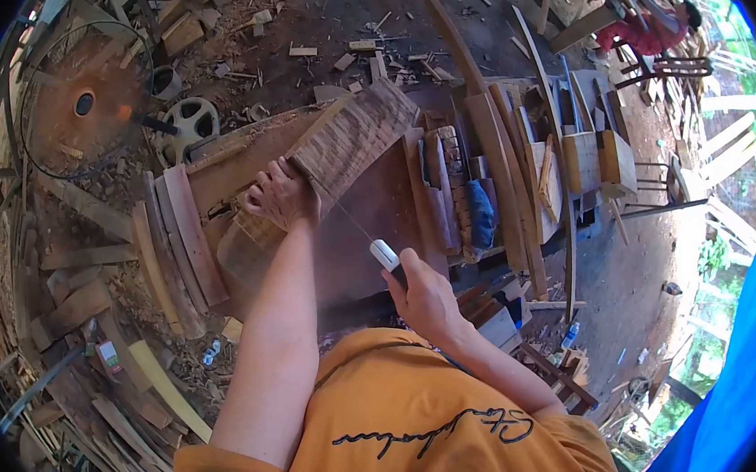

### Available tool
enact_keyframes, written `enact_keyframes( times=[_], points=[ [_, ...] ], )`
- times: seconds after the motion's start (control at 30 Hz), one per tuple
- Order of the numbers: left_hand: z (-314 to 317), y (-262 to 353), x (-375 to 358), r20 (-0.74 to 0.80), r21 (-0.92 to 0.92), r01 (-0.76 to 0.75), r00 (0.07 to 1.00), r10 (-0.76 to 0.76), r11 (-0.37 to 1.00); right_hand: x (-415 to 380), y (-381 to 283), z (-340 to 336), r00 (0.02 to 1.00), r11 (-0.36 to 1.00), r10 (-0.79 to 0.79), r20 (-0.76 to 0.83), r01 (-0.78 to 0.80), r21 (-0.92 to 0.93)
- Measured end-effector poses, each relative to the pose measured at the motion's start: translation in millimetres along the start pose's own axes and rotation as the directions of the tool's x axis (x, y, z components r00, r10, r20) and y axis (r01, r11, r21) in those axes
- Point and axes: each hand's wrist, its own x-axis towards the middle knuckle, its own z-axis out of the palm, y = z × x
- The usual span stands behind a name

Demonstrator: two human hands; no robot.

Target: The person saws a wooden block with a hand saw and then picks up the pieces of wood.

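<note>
A thick, rough-grained wooden board [360, 135] lies aslant across the workbench [365, 275]. My left hand [283, 194] grips the near end of this board, its fingers curled over the edge. My right hand [427, 294] is closed around the white handle of a handsaw [383, 254]. Its thin blade shows edge-on as a fine line running from the handle to the board's near side, close to my left hand. Whether the teeth are in the wood is hard to tell.
Curved timber pieces [185, 233] stand left of the bench. More planks [509, 176] and a blue cloth [481, 213] are on the right. A spoked wheel [189, 130] is at the left. Offcuts litter the ground. A person in red [647, 33] sits far right.
</note>
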Motion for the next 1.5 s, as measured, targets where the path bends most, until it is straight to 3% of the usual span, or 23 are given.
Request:
enact_keyframes(
  times=[0.1,0.17,0.33,0.5,0.63,0.7,0.77,0.83,1.0,1.1,1.17,1.23,1.3,1.43,1.5],
  points=[
    [-2.3,0.2,0.6,0.031,0.004,-0.007,1.000,0.006,1.000,49.8,5.3,30.9,0.996,0.996,-0.081,-0.045,0.083,0.040],
    [-3.4,1.2,-0.5,0.029,0.006,-0.006,1.000,0.006,1.000,92.7,-6.7,55.7,0.999,0.996,-0.048,0.002,0.047,0.073],
    [-3.0,4.1,2.6,-0.003,0.012,-0.002,1.000,0.002,1.000,59.7,-9.1,36.3,0.993,0.990,-0.113,-0.036,0.115,0.077],
    [5.5,-2.4,0.7,-0.021,0.002,-0.024,0.999,0.024,1.000,-8.0,6.6,-7.5,0.997,0.998,0.022,0.077,-0.027,0.057],
    [-2.8,-0.7,-2.8,-0.047,-0.004,-0.028,0.999,0.028,1.000,93.0,-4.7,53.6,0.997,0.992,-0.059,0.041,0.054,0.111],
    [-6.1,-0.2,-0.9,0.016,0.023,-0.031,0.999,0.030,0.999,97.2,-6.3,56.7,0.997,0.990,-0.058,0.049,0.051,0.129],
    [3.4,-5.1,-9.9,-0.024,0.018,-0.078,0.997,0.078,0.997,89.0,-4.6,50.3,0.998,0.993,-0.030,0.059,0.023,0.114],
    [5.4,-2.8,-2.7,-0.080,0.024,-0.094,0.992,0.096,0.995,64.7,-11.2,35.9,0.995,0.989,-0.104,-0.012,0.104,0.109],
    [1.9,0.7,-1.4,-0.019,-0.001,-0.038,0.999,0.038,0.999,3.1,3.0,-2.4,0.995,0.997,0.027,0.100,-0.034,0.070],
    [-2.8,0.5,-2.5,0.016,-0.016,-0.044,0.999,0.044,0.999,63.3,2.1,46.4,0.999,0.992,-0.054,-0.008,0.054,0.111],
    [-7.8,3.7,-1.9,0.036,-0.004,-0.041,0.998,0.042,0.999,97.2,-6.4,66.5,0.998,0.997,0.004,0.057,-0.008,0.074],
    [-9.6,0.5,-8.3,0.078,0.012,-0.045,0.996,0.044,0.999,87.9,-1.1,66.3,0.999,0.992,-0.030,0.015,0.028,0.126],
    [-1.0,0.2,-6.9,0.013,-0.016,-0.069,0.998,0.069,0.998,81.8,-0.5,55.8,0.996,0.987,-0.078,-0.033,0.082,0.138],
    [0.7,-0.7,-5.4,0.059,-0.029,-0.043,0.997,0.044,0.999,6.1,1.1,14.3,0.998,0.995,0.016,0.062,-0.022,0.100],
    [4.3,-1.0,-3.0,-0.008,0.000,-0.077,0.997,0.077,0.997,-9.5,20.3,20.1,1.000,0.993,0.018,0.024,-0.020,0.117]
  ],
)
